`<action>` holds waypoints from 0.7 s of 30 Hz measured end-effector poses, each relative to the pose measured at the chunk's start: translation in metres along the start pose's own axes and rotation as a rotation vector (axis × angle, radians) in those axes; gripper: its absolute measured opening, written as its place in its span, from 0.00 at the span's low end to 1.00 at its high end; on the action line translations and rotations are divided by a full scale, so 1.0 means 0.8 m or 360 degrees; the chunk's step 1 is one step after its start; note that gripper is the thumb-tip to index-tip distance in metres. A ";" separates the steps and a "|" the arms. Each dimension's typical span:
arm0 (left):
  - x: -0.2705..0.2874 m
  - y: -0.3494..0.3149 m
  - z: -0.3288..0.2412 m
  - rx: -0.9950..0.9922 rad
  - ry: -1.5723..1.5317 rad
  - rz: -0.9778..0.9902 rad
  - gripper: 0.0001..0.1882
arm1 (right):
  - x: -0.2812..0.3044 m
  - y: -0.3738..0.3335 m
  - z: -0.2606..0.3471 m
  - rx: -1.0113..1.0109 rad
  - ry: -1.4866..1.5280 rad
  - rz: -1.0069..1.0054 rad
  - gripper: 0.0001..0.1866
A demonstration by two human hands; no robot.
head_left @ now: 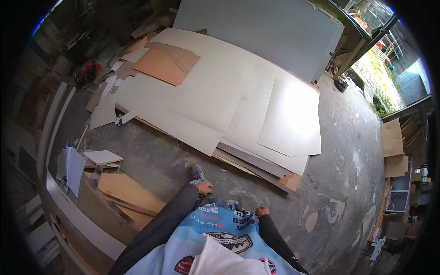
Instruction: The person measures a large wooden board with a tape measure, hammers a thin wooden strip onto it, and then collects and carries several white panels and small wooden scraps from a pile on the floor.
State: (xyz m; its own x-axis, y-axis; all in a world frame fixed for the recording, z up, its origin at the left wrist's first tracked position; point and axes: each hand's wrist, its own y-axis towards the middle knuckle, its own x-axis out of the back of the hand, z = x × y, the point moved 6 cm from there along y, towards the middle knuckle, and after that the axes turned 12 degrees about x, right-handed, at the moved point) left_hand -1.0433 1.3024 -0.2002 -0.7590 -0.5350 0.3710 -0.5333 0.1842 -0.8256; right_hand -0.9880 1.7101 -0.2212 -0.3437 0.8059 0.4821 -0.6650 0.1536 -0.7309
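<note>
My left hand [204,187] hangs at the left of my blue shirt, above a grey shoe [197,171]. Its fingers are curled in, and nothing shows in them. At the right side of the shirt, my right hand [261,211] is also low, its small visible part closed like a loose fist. Neither hand touches the boards. Ahead lies a wide, low stack of pale sheet boards [211,75], the nearest thing before both hands. A smaller white panel [293,119] rests on its right end, and brown offcuts [162,66] lie on its far left.
A large grey panel [256,34] stands behind the stack. Concrete floor [339,151] runs along the right, toward a bright opening. Close on the left are a wooden frame with a plywood piece [130,190] and a white tile-like board [103,157]. Wood pieces [393,142] lean at far right.
</note>
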 end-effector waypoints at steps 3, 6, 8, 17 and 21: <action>0.075 -0.030 0.041 0.0142 -0.0266 -0.0030 0.28 | -0.019 0.089 0.068 0.0115 0.0273 0.0004 0.11; 0.118 -0.041 0.116 0.0121 -0.0390 -0.0244 0.29 | -0.057 0.153 0.195 0.0431 0.0309 0.0047 0.10; 0.148 -0.062 0.168 0.0273 -0.0696 -0.0243 0.29 | -0.106 0.171 0.295 0.0716 0.0088 0.0125 0.12; 0.130 -0.131 0.314 0.0665 -0.1121 -0.0172 0.29 | -0.277 0.165 0.537 0.1507 -0.0779 0.0441 0.20; 0.108 -0.130 0.359 0.0573 -0.0813 -0.0437 0.28 | -0.312 0.204 0.539 0.1198 -0.1044 0.0608 0.22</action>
State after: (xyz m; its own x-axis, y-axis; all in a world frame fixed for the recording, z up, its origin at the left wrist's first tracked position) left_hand -0.9460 1.0003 -0.2044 -0.2952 -0.8616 0.4130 -0.4571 -0.2523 -0.8529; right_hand -1.2965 1.2874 -0.2523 -0.7564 0.2264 0.6137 -0.5987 -0.6175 -0.5101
